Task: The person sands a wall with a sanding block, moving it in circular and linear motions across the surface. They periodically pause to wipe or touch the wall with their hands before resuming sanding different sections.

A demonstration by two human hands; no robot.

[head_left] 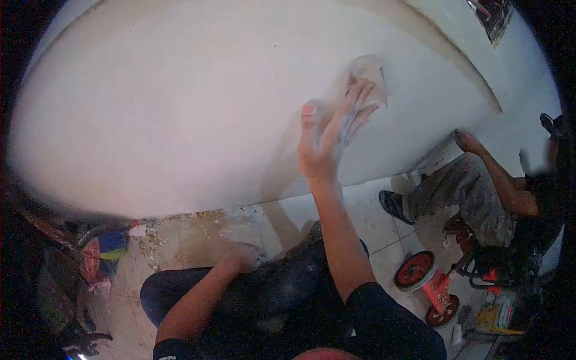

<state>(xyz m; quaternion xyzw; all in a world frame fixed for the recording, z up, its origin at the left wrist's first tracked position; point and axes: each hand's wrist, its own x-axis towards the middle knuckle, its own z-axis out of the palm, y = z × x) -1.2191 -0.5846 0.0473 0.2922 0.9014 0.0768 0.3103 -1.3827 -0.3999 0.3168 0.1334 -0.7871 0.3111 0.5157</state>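
Note:
My right hand is raised against a large, pale, curved panel. Its fingers press a light sheet of sandpaper onto the surface, with the thumb held apart. Whitish dust covers the fingers. Low in the view, my left hand lies by my bent leg with its fingers loosely extended and nothing visible in it; the fingertips are blurred.
At right, another person sits low, one hand near the panel's lower edge. A red-wheeled item stands on the tiled floor between us. Colourful bags or cloths lie at left.

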